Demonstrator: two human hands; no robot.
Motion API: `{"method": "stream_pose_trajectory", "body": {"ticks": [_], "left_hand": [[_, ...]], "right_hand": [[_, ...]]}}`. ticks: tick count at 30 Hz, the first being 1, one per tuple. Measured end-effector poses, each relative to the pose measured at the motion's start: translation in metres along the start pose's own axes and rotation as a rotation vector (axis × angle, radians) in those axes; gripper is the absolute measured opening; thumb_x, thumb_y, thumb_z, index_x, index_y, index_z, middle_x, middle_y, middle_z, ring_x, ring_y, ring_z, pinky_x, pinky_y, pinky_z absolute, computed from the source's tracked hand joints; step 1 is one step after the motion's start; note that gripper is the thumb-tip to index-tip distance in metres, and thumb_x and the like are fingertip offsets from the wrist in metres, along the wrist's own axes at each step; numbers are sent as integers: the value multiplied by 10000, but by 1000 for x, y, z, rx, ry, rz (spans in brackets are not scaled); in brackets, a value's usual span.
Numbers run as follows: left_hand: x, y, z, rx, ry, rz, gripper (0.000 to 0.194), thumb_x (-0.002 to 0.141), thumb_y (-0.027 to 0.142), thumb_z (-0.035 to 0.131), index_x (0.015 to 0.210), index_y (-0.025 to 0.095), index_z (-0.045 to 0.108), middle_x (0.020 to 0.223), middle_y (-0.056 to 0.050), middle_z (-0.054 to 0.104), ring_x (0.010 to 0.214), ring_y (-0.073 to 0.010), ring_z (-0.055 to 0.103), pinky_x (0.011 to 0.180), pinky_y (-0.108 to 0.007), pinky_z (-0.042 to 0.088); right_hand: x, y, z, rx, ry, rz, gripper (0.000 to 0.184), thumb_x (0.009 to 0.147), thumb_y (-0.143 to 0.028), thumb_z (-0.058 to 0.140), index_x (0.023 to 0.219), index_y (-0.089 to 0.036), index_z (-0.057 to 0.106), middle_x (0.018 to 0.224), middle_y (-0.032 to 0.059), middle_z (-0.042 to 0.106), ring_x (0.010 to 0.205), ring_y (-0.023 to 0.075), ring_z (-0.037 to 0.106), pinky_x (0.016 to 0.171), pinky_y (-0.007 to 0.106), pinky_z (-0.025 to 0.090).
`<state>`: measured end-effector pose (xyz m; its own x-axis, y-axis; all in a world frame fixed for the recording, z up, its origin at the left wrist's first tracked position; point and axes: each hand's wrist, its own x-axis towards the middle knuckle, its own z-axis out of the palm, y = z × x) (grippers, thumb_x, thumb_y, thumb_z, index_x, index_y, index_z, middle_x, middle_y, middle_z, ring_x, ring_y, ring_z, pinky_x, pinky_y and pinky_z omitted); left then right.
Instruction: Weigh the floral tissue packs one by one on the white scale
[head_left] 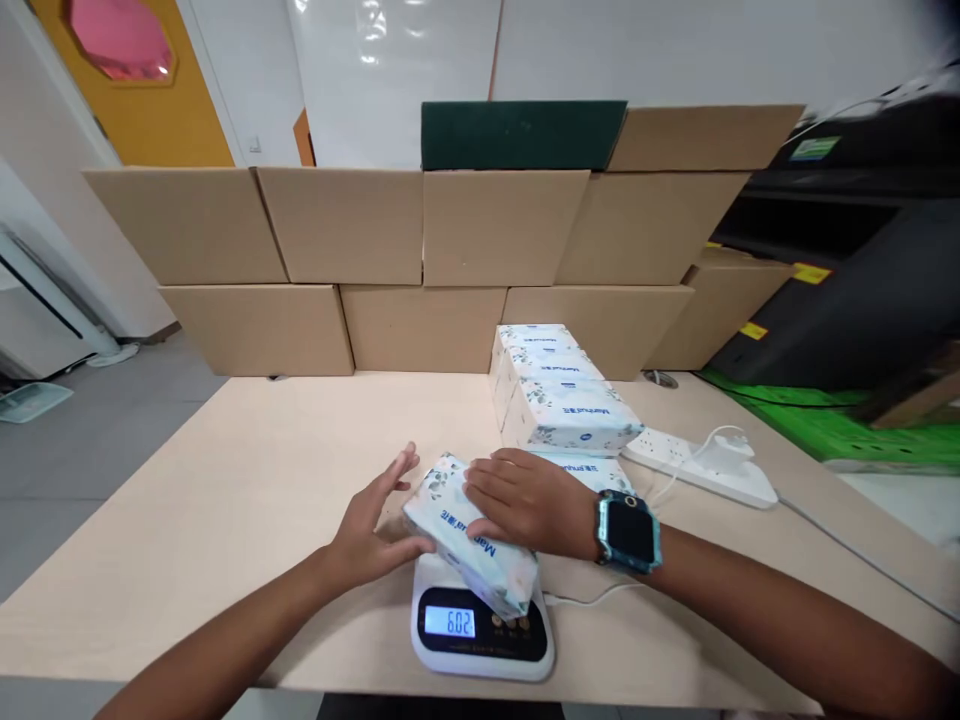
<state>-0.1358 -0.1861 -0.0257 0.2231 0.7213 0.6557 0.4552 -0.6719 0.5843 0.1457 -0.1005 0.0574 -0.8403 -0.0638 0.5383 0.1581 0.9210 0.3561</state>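
A white tissue pack [442,500] with blue lettering and a leaf print lies slantwise on a white digital scale [484,662]. The scale's lit display shows what looks like 6.02. My right hand [529,500] lies across the top of the pack, its fingers laid over the wrapper and the thumb apart. At the pack's left end is my left hand [371,525], fingers spread and thumb close to the wrapper; whether it touches I cannot tell. Behind my right hand stand stacked tissue packs [577,410] in the same print, with another pack [592,470] low in front, partly hidden.
Cardboard boxes [424,330] form a wall along the table's back edge. On the right, a white power strip [701,465] with a plugged-in adapter and cables lies on the table [300,450]. Beyond it are a green surface [847,430] and dark equipment [862,280].
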Motion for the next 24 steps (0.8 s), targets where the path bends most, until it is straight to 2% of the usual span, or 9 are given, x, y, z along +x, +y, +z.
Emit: {"method": "stream_pose_trajectory", "body": {"ticks": [2, 5, 7, 9, 11, 14, 17, 20, 24], "left_hand": [[3, -4, -3, 13, 5, -28, 1063, 876, 636, 847, 1749, 471, 262, 1770, -140, 452, 1549, -388, 594, 1123, -546, 665], [5, -13, 0, 26, -81, -60, 861, 909, 662, 796, 1675, 451, 463, 1732, -126, 526, 1591, -391, 552, 1251, -621, 552], [4, -18, 2, 2, -92, -53, 775, 936, 683, 749, 1630, 399, 550, 1715, -143, 548, 1612, -388, 525, 1298, -637, 492], [3, -20, 3, -18, -55, -50, 727, 956, 700, 712, 1585, 353, 605, 1730, -157, 525, 1646, -390, 475, 1325, -643, 449], [2, -19, 4, -24, -17, -50, 754, 945, 728, 706, 1579, 336, 595, 1759, -161, 478, 1685, -403, 400, 1357, -671, 375], [0, -18, 11, -149, -40, -79, 1046, 870, 813, 730, 1725, 357, 336, 1821, -189, 345, 1727, -433, 288, 1368, -715, 303], [-4, -19, 21, -390, -143, -225, 1206, 859, 798, 764, 1769, 409, 74, 1846, -213, 250, 1728, -442, 277, 1349, -721, 323], [-6, -23, 28, -468, -192, -345, 1295, 846, 687, 862, 1769, 412, -4, 1808, -216, 310, 1693, -440, 346, 1358, -728, 301], [-5, -25, 31, -431, -208, -342, 1424, 743, 604, 969, 1778, 414, 10, 1759, -188, 384, 1669, -465, 360, 1354, -756, 299]], "right_hand": [[1, -9, -4, 89, -94, 73, 682, 1065, -722, 515, 1128, -102, 791, 1085, 180, 864, 980, 294, 828, 849, 439, 676], [-1, -24, -15, 190, -244, 203, 1051, 924, -918, 523, 1384, 11, 698, 1355, 321, 771, 1243, 429, 779, 984, 558, 668], [-3, -28, -24, 235, -360, 257, 1003, 953, -810, 608, 1495, 34, 622, 1515, 364, 661, 1410, 477, 683, 1069, 610, 635], [-5, -27, -30, 307, -462, 274, 786, 1019, -553, 664, 1581, -13, 565, 1635, 341, 566, 1534, 461, 584, 1162, 637, 581], [-10, -23, -34, 371, -485, 266, 654, 1046, -357, 637, 1632, -86, 535, 1699, 290, 517, 1598, 427, 520, 1221, 656, 536], [-25, -19, -29, 383, -386, 266, 581, 1085, -277, 575, 1656, -181, 527, 1730, 224, 506, 1626, 380, 495, 1259, 652, 509], [-45, -21, -16, 347, -223, 226, 527, 1101, -270, 573, 1628, -252, 558, 1706, 160, 561, 1624, 311, 509, 1297, 615, 485], [-61, -29, -2, 290, -16, 216, 496, 1072, -273, 648, 1566, -262, 605, 1584, 129, 691, 1564, 278, 587, 1301, 598, 486], [-73, -37, 5, 181, 138, 248, 536, 1013, -258, 753, 1530, -199, 623, 1428, 158, 788, 1440, 302, 699, 1248, 585, 544]]}}
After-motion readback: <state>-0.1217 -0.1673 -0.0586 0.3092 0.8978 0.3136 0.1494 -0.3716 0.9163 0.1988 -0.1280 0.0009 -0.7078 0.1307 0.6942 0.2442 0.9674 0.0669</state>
